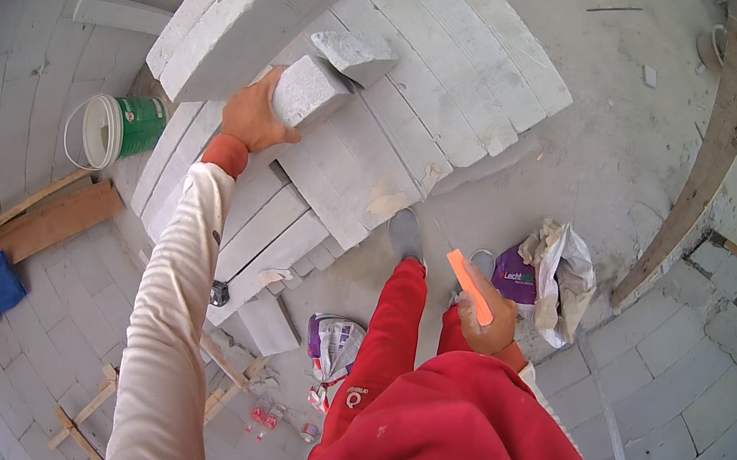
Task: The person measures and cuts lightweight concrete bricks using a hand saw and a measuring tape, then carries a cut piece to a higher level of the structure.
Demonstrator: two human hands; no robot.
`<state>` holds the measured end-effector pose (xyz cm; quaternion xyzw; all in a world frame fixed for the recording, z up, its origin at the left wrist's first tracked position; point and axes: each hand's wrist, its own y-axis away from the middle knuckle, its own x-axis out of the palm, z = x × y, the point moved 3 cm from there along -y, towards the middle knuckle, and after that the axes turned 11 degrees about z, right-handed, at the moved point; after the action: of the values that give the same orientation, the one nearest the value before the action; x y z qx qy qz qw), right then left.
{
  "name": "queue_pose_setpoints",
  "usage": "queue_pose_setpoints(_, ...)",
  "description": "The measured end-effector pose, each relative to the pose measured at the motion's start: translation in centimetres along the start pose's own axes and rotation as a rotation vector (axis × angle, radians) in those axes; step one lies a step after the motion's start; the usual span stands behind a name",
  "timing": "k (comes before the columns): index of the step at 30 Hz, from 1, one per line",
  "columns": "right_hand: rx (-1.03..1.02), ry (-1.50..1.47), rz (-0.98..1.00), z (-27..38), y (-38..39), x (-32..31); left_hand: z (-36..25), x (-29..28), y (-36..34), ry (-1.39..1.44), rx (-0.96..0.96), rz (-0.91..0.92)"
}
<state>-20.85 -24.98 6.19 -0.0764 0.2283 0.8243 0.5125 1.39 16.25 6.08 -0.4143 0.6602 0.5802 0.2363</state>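
My left hand [257, 112] is closed around the left end of a small cut piece of light grey block [308, 93], which rests on a stack of blocks [341, 162]. A second broken block piece [355, 54] lies just beyond it, touching or nearly so. Low on the right, in front of my legs, my right hand [491, 327] grips a tool by its bright orange handle [470, 288]. The tool's working end is too thin and faint to make out, so I cannot tell its kind.
A large block slab [264, 8] stands over the stack's far left. Left of the stack is a green-and-white bucket [120, 130], with wooden boards [48, 225] nearer me. Torn bags [555, 281] lie on the right, and a long plank [719, 143] crosses the far right.
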Motion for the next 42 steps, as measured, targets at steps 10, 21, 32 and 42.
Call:
queue_pose_setpoints(10,-0.047,0.007,0.123,-4.0,-11.4,3.9,-5.5,7.4,5.3,-0.031,0.093,-0.280)
queue_pose_setpoints(21,-0.141,-0.028,0.210,-2.6,-11.8,1.2,-5.8,10.3,6.6,-0.085,0.079,-0.388)
queue_pose_setpoints(32,-0.135,0.050,0.158,-0.6,-10.4,1.9,-5.6,10.3,6.5,-0.036,0.091,-0.423)
queue_pose_setpoints(42,-0.177,0.106,0.195,0.0,-7.4,0.2,-5.7,10.2,6.5,-0.051,0.060,-0.392)
